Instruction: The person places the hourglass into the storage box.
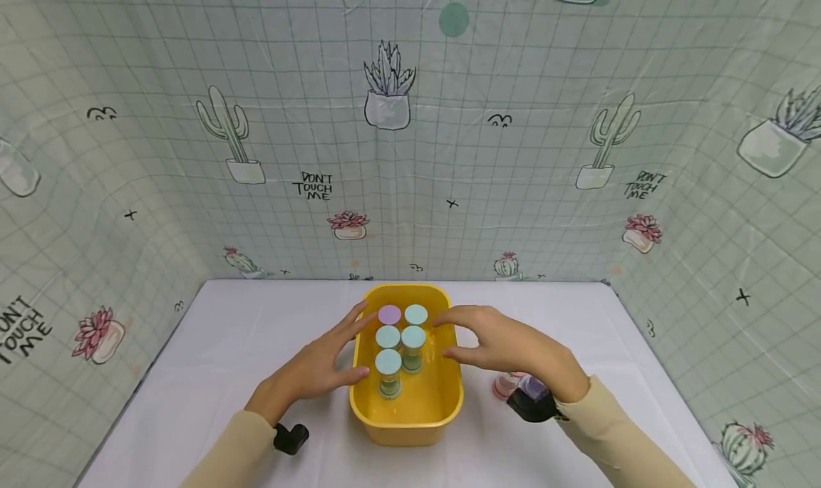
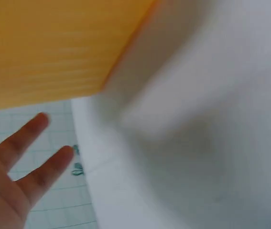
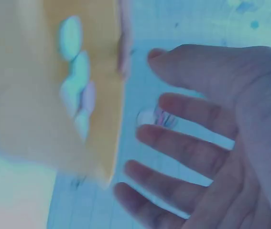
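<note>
A yellow plastic bin (image 1: 428, 399) stands on the white table in the head view. Inside are several small clear jars with light blue lids (image 1: 388, 362) and one with a purple lid (image 1: 389, 315), all upright toward the back and left. My left hand (image 1: 311, 367) is beside the bin's left wall, fingers spread, thumb right at the rim. Across from it, my right hand (image 1: 497, 340) reaches over the right rim with relaxed fingers, holding nothing. In the right wrist view, the right fingers (image 3: 183, 148) are apart from the bin wall (image 3: 104, 138).
To the bin's right, partly under my right wrist, are a pink jar (image 1: 505, 385) and a purple one (image 1: 534, 387) on the table. A grid-patterned cloth (image 1: 410, 160) with cactus drawings hangs behind and at both sides. Black camera mounts (image 1: 291, 439) sit at the wrists.
</note>
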A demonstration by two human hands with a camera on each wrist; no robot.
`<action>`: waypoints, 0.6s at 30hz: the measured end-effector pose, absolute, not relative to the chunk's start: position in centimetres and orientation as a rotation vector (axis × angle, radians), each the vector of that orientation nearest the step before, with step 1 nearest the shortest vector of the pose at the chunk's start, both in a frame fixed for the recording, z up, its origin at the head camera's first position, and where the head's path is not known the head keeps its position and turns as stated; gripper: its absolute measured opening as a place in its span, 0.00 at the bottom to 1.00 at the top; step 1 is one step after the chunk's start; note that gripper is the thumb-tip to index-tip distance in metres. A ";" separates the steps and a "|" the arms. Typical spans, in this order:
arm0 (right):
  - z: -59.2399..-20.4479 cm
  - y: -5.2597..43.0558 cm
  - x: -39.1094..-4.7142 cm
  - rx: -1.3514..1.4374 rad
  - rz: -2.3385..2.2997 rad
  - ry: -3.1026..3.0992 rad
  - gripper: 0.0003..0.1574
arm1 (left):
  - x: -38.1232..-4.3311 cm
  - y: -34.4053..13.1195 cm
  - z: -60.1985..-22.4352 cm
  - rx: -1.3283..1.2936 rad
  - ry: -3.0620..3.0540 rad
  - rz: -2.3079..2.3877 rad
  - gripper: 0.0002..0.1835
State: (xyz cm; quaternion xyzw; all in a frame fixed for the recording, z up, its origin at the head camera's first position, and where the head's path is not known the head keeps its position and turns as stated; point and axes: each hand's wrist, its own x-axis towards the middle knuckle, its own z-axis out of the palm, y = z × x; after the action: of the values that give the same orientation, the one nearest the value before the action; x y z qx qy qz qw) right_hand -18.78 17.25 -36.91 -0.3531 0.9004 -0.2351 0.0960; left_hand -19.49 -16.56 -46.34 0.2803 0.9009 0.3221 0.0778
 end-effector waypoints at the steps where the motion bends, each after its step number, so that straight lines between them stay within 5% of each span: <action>1: -37.1 18.2 -18.6 -1.029 -0.686 2.702 0.27 | -19.6 -16.7 -46.0 0.829 2.681 0.950 0.46; 18: -42.1 29.9 -15.1 -0.667 -0.791 2.942 0.46 | -20.0 -17.5 -44.8 0.954 2.775 0.789 0.43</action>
State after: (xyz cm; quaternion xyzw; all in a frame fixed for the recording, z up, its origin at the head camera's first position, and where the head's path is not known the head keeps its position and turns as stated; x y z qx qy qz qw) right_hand -15.06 29.94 -42.09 -0.2138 0.9433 -0.2537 0.0115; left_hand -20.01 -17.47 -44.76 0.3134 0.9121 0.2592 0.0514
